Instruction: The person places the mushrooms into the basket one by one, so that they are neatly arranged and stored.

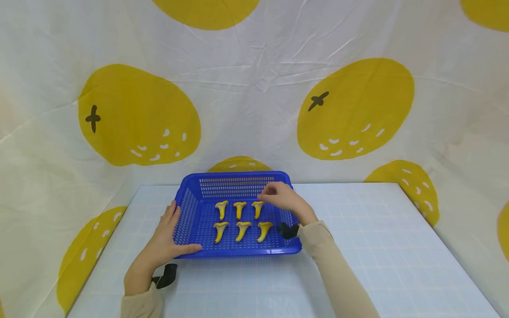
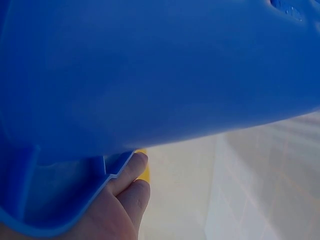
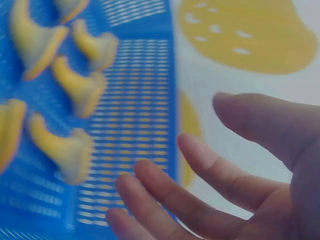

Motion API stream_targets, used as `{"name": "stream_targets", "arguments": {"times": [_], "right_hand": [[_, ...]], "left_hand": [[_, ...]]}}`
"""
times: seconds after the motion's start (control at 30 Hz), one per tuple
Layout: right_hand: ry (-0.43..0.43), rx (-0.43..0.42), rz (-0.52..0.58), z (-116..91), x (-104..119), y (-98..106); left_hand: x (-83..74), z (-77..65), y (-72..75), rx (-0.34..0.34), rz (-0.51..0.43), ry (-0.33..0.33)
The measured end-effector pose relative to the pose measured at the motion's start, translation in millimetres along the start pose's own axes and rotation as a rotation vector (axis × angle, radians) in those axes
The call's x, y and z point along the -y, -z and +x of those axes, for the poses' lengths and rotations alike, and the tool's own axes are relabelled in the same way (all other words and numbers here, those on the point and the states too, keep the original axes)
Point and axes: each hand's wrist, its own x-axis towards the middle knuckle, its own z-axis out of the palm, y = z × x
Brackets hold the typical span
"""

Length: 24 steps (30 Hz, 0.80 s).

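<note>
In the head view, several yellow chanterelle mushrooms, apparently toy ones, lie in two rows inside a blue perforated basket [image 1: 191, 229]. The far row holds a left [image 1: 221, 210], a middle [image 1: 239, 210] and a right mushroom [image 1: 257, 209]. My left hand [image 1: 169, 238] grips the basket's near left corner, thumb along the front rim, fingers at the left side; the left wrist view shows two of its fingers by the rim. Above the basket's right side hovers my right hand [image 1: 280, 196], near the far right mushroom. Its fingers [image 3: 215, 170] are apart and hold nothing.
The basket stands on a pale blue checked table [image 1: 377, 238]. A white cloth with large yellow fruit prints [image 1: 246, 106] hangs behind and beside the table. Black straps [image 1: 288, 230] are worn at both wrists.
</note>
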Motion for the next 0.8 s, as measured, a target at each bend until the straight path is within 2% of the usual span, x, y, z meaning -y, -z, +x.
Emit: {"name": "stream_targets", "arguments": {"times": [0.13, 0.23, 0.4, 0.53, 0.67, 0.8], "right_hand": [[0.045, -0.074, 0.028, -15, 13, 20], [0.063, -0.163, 0.016, -30, 19, 35], [0.094, -0.336, -0.025, -57, 19, 58], [0.177, -0.518, -0.084, -78, 13, 70], [0.292, -0.714, -0.2, -95, 1, 78], [0.397, -0.798, -0.329, -108, -13, 83]], "left_hand": [[0.6, 0.0, 1.3, -0.004, 0.004, 0.003], [1.1, 0.5, 3.2, -0.006, 0.007, -0.003], [1.0, 0.1, 6.0, -0.014, 0.039, -0.032], [-2.7, -0.1, 9.2, -0.025, 0.095, -0.075], [-19.2, 1.6, 11.9, -0.057, 0.204, -0.132], [-47.9, 2.5, 8.3, -0.144, 0.316, -0.214]]}}
